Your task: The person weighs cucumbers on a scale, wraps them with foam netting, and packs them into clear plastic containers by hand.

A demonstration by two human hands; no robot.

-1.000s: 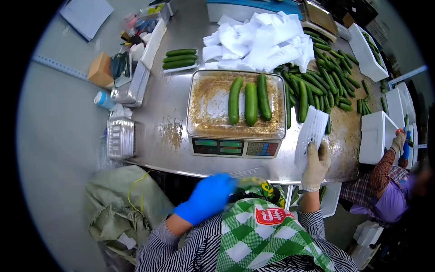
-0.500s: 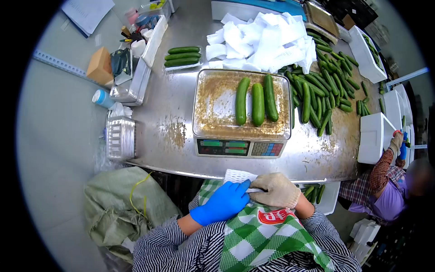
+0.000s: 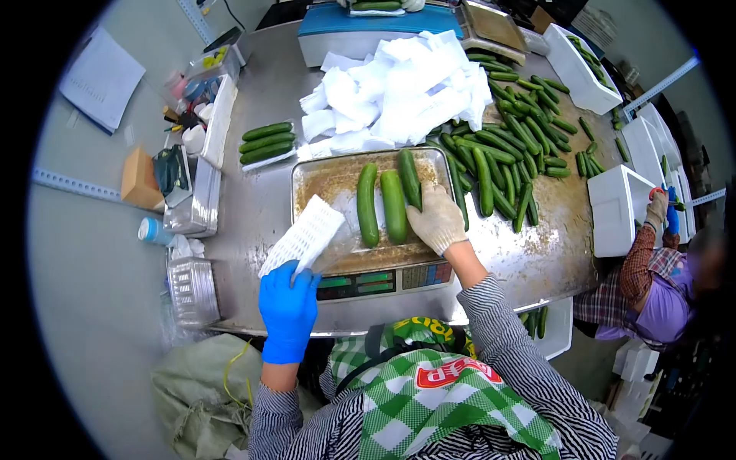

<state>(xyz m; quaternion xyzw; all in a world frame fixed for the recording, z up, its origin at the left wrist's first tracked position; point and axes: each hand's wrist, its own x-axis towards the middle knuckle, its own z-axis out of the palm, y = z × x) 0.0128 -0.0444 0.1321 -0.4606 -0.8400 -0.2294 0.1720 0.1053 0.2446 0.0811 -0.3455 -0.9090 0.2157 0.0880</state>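
My left hand (image 3: pixel 289 313), in a blue glove, is closed on the near end of a white foam net sleeve (image 3: pixel 303 236), held over the left front of the scale. A shiny, clear patch beside the sleeve is hard to make out. Three cucumbers lie side by side on the rusty pan of the weighing scale (image 3: pixel 314 170): a left one (image 3: pixel 368 205), a middle one (image 3: pixel 393 207) and a right one (image 3: pixel 409 176). My right hand (image 3: pixel 437 221), in a beige knit glove, grips the near end of the right cucumber, covering that end.
Behind the scale is a heap of white foam nets (image 3: pixel 399 84); loose cucumbers (image 3: pixel 529 138) lie to the right. A packed tray of cucumbers (image 3: pixel 267 143) sits at left, with stacked clear trays (image 3: pixel 193 291) nearer. A co-worker (image 3: pixel 644 268) stands at right by white foam boxes (image 3: pixel 609 207).
My hands have separated from together at the table's front edge. The left has carried the foam net up and left; the right has reached the right cucumber. The view has shifted.
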